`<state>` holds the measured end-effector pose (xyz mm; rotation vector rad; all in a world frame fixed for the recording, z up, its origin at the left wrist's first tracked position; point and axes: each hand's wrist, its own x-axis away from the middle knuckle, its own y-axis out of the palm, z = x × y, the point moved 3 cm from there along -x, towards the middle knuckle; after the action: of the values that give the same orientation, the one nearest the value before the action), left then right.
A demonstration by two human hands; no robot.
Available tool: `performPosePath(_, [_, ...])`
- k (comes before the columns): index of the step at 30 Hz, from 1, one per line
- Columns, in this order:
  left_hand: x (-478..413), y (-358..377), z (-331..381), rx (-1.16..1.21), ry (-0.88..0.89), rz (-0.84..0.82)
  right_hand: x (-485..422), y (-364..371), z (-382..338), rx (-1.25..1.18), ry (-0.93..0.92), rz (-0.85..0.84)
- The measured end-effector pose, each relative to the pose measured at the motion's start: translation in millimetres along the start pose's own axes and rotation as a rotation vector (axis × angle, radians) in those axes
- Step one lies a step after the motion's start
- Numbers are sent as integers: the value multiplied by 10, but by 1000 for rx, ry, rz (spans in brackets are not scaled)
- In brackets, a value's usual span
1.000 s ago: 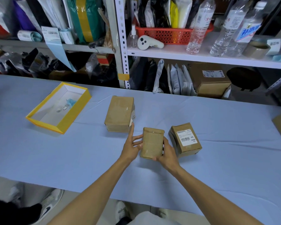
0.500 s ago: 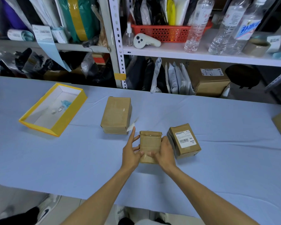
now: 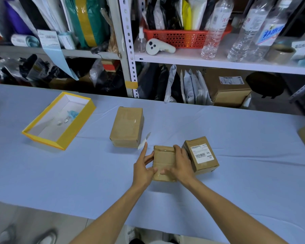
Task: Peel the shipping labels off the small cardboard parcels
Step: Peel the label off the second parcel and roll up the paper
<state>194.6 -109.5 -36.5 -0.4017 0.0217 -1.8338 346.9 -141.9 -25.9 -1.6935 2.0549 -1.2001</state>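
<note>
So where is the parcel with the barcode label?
Head view, right of centre: the labelled parcel sits on the table, beside the right hand gripping a plain parcel.

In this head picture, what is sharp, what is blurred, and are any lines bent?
Head view: soft, even light; the left hand, right hand, held parcel and labelled parcel are sharp; the shoes at lower left are blurred; the shelf post leans, likely lens distortion.

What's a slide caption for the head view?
Left hand and right hand hold a small parcel beside a labelled parcel.
</note>
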Motion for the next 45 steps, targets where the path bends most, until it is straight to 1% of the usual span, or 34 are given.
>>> performPosePath(5, [29, -22, -6, 17, -20, -21, -66, -69, 14, -12, -36, 171])
performPosePath(7, [41, -23, -12, 11, -25, -25, -63, -84, 3, -21, -26, 169])
performPosePath(9, [54, -21, -9, 2, -21, -22, -22, -51, -39, -20, 23, 140])
performPosePath(12, [77, -17, -7, -9, -18, -29, 32, 17, -138, 90, 103, 145])
performPosePath(14, [93, -22, -9, -1, -28, -21, -1, 26, -177, 116, 103, 190])
performPosePath(16, [101, -28, -20, 14, -39, -8, -62, 21, -171, 86, 105, 215])
performPosePath(19, [102, -9, -14, 26, -37, -12, -100, -7, -101, 64, 60, 244])
performPosePath(21, [98, 4, -13, 43, -39, -10, -69, -33, -54, 20, 13, 208])
performPosePath(22, [98, 4, -11, 50, -41, -8, -35, -38, -43, 24, 5, 141])
performPosePath(24, [91, 6, -14, 55, -41, -5, 44, 6, -26, 131, 6, 2])
performPosePath(25, [87, 10, -12, 54, -40, -7, 69, 25, -23, 190, 4, -29])
performPosePath(27, [88, 20, -6, 52, -42, -10, 61, 54, -5, 205, -2, -17])
performPosePath(31, [97, 26, 1, 58, -43, -12, -59, -12, 12, 103, -38, 168])
performPosePath(33, [92, 29, 11, 53, -37, -19, -86, -36, 27, 121, -51, 205])
performPosePath(34, [84, 27, 12, 52, -39, -18, -93, -31, 41, 123, -58, 172])
performPosePath(37, [53, 20, 9, 44, -47, -14, -64, 10, 100, 117, -26, -70])
performPosePath(38, [45, 17, 8, 35, -49, -14, -50, 10, 115, 121, -21, -120])
performPosePath(40, [47, 14, 14, 22, -55, -19, -71, -10, 141, 98, -38, -118])
performPosePath(45, [48, 0, -3, 5, -66, -13, -100, -35, 133, 27, -98, -13])
